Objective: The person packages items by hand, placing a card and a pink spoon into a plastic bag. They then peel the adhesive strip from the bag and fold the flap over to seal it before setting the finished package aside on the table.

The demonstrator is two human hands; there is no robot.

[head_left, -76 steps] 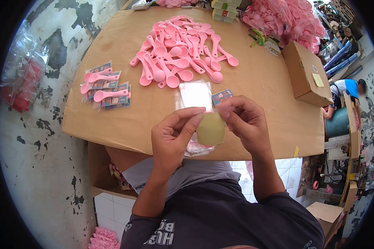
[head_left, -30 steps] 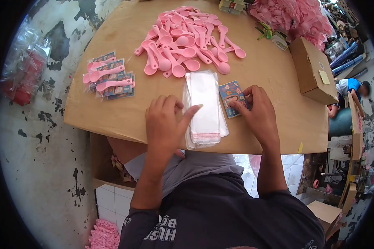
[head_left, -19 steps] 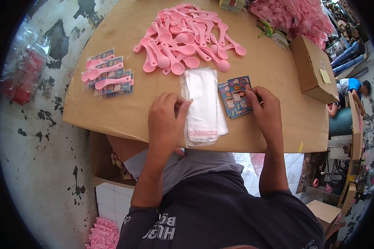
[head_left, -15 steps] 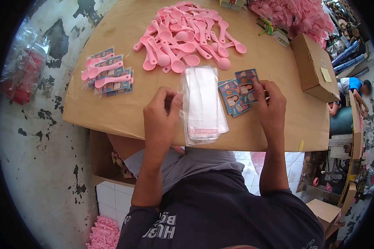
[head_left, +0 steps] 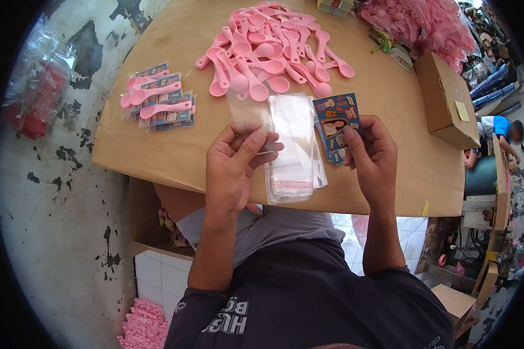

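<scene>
A single clear plastic bag (head_left: 247, 111) is pinched between the thumb and fingers of my left hand (head_left: 239, 154), its see-through upper part overlapping the nearest spoons. Just right of it lies a stack of clear plastic bags (head_left: 292, 145) with a pinkish strip near the lower end. My right hand (head_left: 374, 154) grips a printed card (head_left: 337, 113), thumb on its front, showing coloured drawings and a figure. Beneath that card, several similar cards (head_left: 333, 155) rest on the table, partly hidden. Beyond the bags is a heap of pink measuring spoons (head_left: 268, 49).
At the left of the table (head_left: 174, 154) are packed sets (head_left: 160, 99) of cards and pink spoons. A cardboard box (head_left: 445, 102) stands at the right, with a big bag of pink spoons (head_left: 413, 23) behind. Another person (head_left: 496, 131) is at the far right.
My left hand has lifted one clear bag off the stack and turned palm inward. My right hand has raised the card and brought it left, closer to the bags.
</scene>
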